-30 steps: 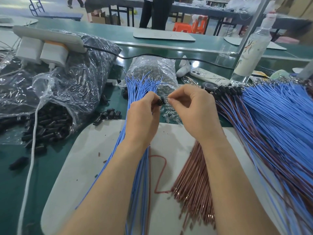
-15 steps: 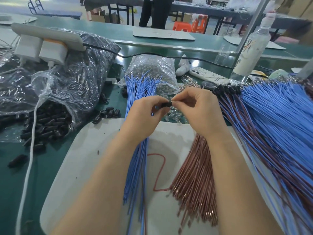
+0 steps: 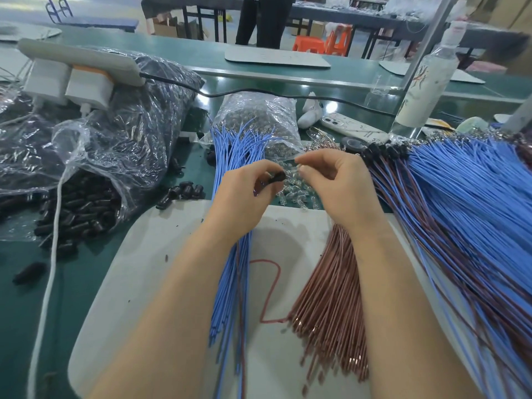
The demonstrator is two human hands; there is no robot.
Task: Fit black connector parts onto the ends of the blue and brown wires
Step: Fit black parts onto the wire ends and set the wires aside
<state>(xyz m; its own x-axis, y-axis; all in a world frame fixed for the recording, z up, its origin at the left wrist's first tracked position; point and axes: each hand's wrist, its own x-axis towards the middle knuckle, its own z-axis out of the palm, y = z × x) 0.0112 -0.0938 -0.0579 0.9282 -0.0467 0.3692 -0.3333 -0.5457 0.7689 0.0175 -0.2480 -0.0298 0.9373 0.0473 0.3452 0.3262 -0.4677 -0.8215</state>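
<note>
My left hand point(image 3: 244, 197) pinches a black connector part point(image 3: 278, 177) between thumb and fingers, above a white mat point(image 3: 149, 283). A thin blue and a thin brown wire trail down from under that hand. My right hand point(image 3: 342, 188) hovers just right of it, apart from the connector, with its fingertips pinched together; I see nothing between them. A bundle of loose blue wires point(image 3: 230, 289) lies under my left forearm. Brown wires point(image 3: 331, 298) lie in a bundle under my right one.
An open plastic bag of black connectors point(image 3: 77, 208) lies at the left, with loose ones point(image 3: 184, 191) nearby. A bag of small clear parts point(image 3: 259, 122) is behind my hands. Finished blue-and-brown wires point(image 3: 460, 214) are piled at the right. A bottle point(image 3: 426, 82) and phone point(image 3: 354, 128) are behind them.
My hands were together on the connector; the right one has now drawn a little away to the right. The left hand keeps the connector.
</note>
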